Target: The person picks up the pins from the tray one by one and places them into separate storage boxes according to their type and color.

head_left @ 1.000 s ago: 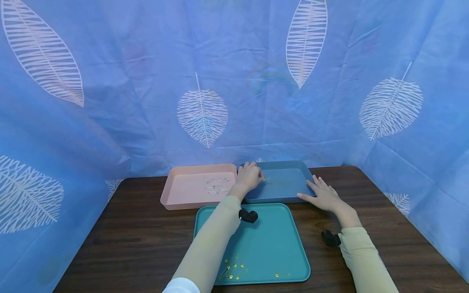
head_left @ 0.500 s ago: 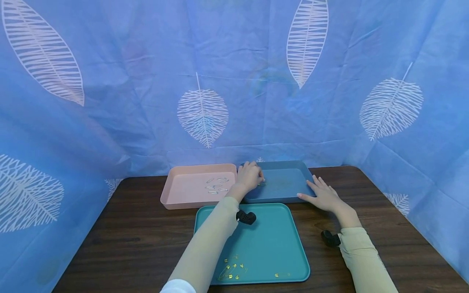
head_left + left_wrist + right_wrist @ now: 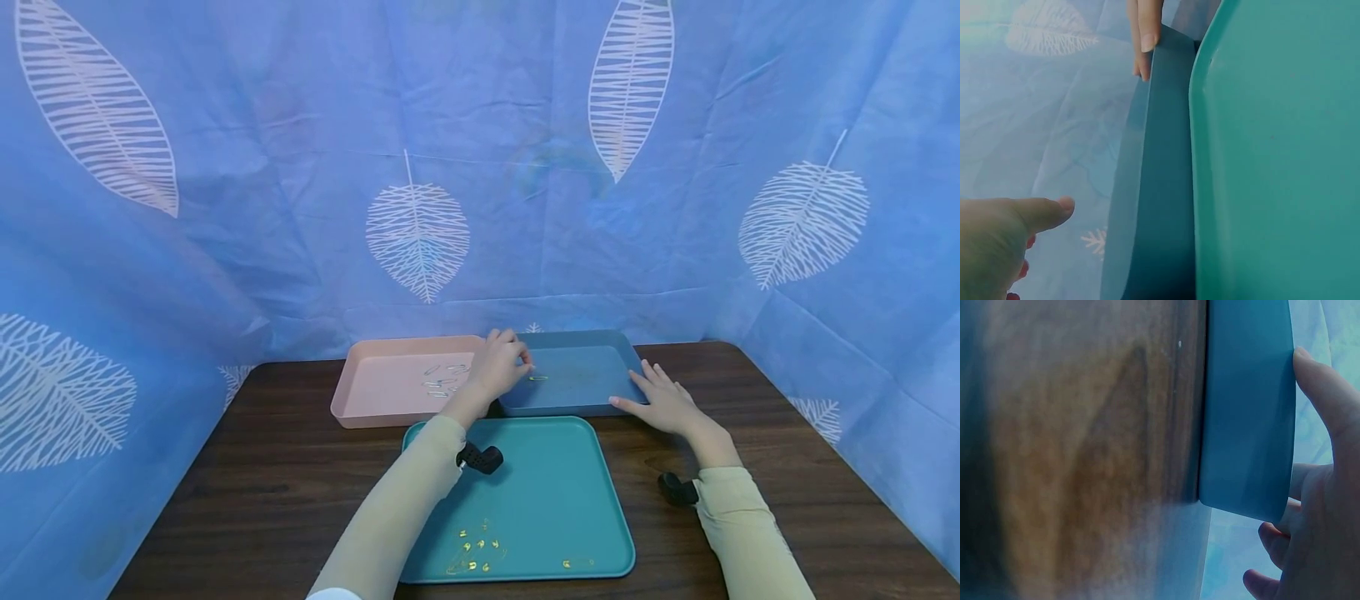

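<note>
My left hand [image 3: 498, 362] hovers over the left edge of the dark blue tray [image 3: 585, 379], fingers loosely curled and holding nothing. A gold safety pin [image 3: 537, 377] lies on that tray's floor just right of the fingertips. My right hand [image 3: 660, 400] rests with straight fingers on the blue tray's front right corner. In the right wrist view its thumb [image 3: 1325, 394] lies against the tray wall [image 3: 1247, 412]. The left wrist view shows my left thumb [image 3: 1041, 212] beside the blue tray's wall [image 3: 1154, 187].
A teal tray [image 3: 547, 492] lies nearest me with several gold safety pins [image 3: 474, 554] at its front edge. A pink tray [image 3: 382, 396] at the back left holds several silver pins [image 3: 442, 383]. All stand on a dark wooden table [image 3: 262, 483], walled by blue leaf-print cloth.
The gold pin dropped from my left fingertips onto the blue tray's floor. My left hand then drew back to the left. The right hand stayed put.
</note>
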